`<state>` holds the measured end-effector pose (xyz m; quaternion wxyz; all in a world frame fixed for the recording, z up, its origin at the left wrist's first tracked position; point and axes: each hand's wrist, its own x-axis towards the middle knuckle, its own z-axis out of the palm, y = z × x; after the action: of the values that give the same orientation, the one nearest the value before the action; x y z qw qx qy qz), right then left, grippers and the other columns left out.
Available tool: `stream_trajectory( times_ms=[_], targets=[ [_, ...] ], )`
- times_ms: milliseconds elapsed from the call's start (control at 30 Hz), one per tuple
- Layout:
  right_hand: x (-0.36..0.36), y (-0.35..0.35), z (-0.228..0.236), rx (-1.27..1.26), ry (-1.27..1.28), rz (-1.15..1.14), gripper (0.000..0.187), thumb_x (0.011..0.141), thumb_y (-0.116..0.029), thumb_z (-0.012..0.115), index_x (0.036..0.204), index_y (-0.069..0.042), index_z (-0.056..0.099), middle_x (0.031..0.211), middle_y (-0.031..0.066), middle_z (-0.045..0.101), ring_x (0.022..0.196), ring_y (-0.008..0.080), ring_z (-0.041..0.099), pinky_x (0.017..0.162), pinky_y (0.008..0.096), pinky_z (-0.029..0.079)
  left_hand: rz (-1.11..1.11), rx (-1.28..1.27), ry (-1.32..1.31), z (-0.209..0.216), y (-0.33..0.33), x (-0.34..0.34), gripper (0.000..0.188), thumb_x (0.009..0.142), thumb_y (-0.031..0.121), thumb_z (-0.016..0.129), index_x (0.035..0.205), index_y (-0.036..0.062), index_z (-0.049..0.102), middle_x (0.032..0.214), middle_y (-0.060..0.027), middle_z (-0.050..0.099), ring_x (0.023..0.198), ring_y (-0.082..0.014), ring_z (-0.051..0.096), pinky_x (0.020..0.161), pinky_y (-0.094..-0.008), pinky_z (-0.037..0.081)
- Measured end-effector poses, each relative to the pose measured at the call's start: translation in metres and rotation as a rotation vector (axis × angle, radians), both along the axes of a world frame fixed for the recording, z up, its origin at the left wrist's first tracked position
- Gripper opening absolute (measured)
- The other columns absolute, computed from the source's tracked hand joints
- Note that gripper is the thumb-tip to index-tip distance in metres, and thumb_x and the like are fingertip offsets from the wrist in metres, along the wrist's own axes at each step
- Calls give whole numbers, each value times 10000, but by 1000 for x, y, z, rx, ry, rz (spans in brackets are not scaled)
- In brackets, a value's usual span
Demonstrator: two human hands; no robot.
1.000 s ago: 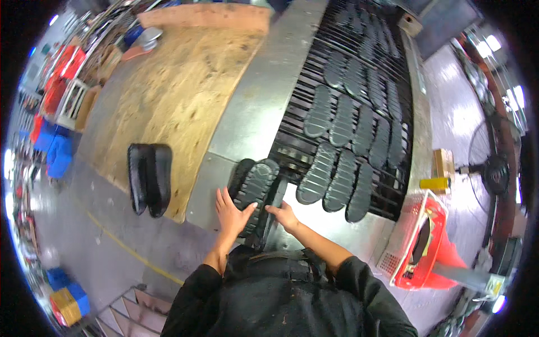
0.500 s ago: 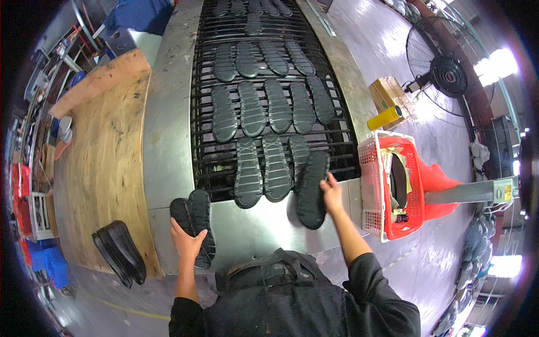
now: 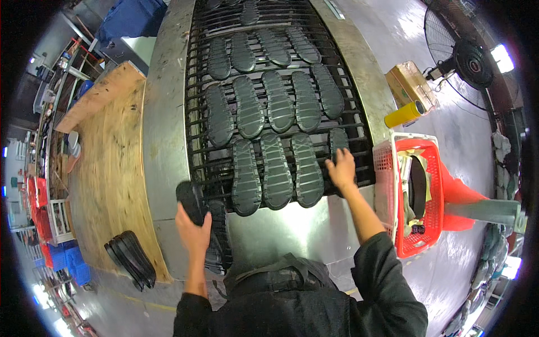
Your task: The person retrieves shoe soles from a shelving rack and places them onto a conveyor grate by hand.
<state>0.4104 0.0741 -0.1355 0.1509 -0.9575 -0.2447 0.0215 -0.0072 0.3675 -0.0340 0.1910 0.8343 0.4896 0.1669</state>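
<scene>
Black ridged shoe soles lie in rows on a conveyor of dark metal bars (image 3: 196, 163). In the nearest row, three soles sit side by side, one of them a shoe sole (image 3: 277, 171) in the middle. My right hand (image 3: 343, 169) rests over another sole (image 3: 338, 139) at the right end of that row, its fingers apart; part of this sole is hidden beneath the hand. At the conveyor's near left corner, my left hand (image 3: 194, 229) grips a black sole (image 3: 191, 196) between thumb and fingers. Another sole (image 3: 220, 236) lies next to that hand, partly covered.
A wooden board (image 3: 115, 168) at left carries several nested black soles (image 3: 132, 259) near its front edge. To the right stand a red and white basket (image 3: 431, 241), a yellow cylinder (image 3: 405, 114), a cardboard box (image 3: 412, 84) and a large black fan (image 3: 471, 63).
My right hand has moved farther away, and its sole now lies on the bars at the row's right end. My left hand has lifted one sole apart from the other. The view has shifted slightly.
</scene>
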Motion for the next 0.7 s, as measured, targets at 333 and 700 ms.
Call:
stream_trajectory(
  times_ms=[333,700],
  targets=[
    [-74,87,-7,24,53,59,868,737,-438,824,1453,-53,517,1588,269,347,1439,456,342,1136,552,318,-60,-19,578,-71,46,170,955,783,403,793,1574,100,353,1395,-258,498,1279,-434,495,1007,-553,449],
    [-43,73,-19,127,52,9,844,783,-351,804,1493,-50,461,1588,238,320,1397,444,352,1141,546,294,50,38,226,-104,19,179,907,776,451,849,1507,118,427,1372,-212,499,1236,-401,500,954,-573,425]
  ],
)
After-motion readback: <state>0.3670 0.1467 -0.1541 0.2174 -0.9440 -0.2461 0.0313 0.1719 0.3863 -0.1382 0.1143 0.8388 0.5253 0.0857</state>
